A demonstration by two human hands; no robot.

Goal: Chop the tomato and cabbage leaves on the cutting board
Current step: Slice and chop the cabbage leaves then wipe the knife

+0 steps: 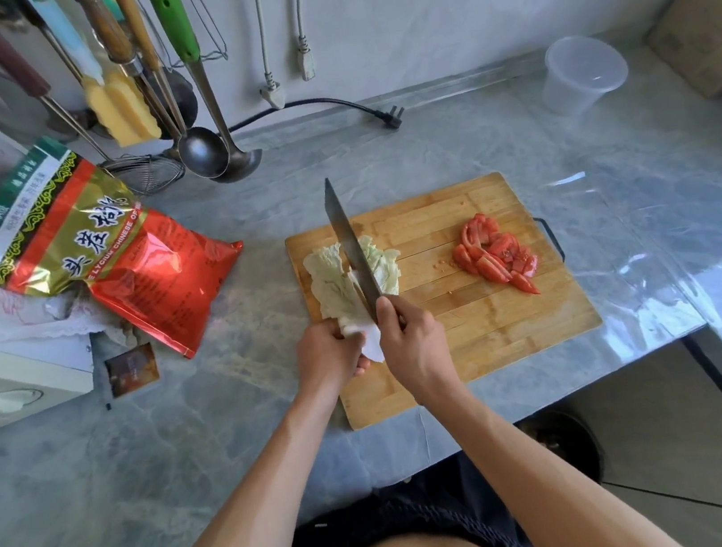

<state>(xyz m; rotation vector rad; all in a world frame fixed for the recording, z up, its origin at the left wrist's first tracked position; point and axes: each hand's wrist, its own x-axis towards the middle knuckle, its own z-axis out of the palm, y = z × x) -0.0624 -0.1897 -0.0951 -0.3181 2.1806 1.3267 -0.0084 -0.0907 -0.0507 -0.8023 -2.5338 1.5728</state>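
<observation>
- The tomato (pixel 494 253) is seen already cut: red slices and wedges lie in a loose heap on the right part of the board (pixel 478 349), well apart from both hands. That half of the task is judged done, unless finer pieces are wanted.
- The cabbage (pixel 341 281) is laid on the left part of the board, its pale leafy end pointing away from the person and its white stem end pointing toward them. It is still seen in large pieces, so the chopping of it is judged barely begun and is what is left.
- The knife (pixel 352 246) is held by the right hand (pixel 411 340), whose fingers are curled round the handle. The blade is laid lengthwise over the middle of the cabbage, tip away from the person.
- The stem end is gripped by the left hand (pixel 331 355), fingers curled over it at the board's near left edge.
- The blade is set just beside the left fingers (pixel 339 330), with the leafy part beyond them; whether the edge is touching the leaf cannot be told.
</observation>
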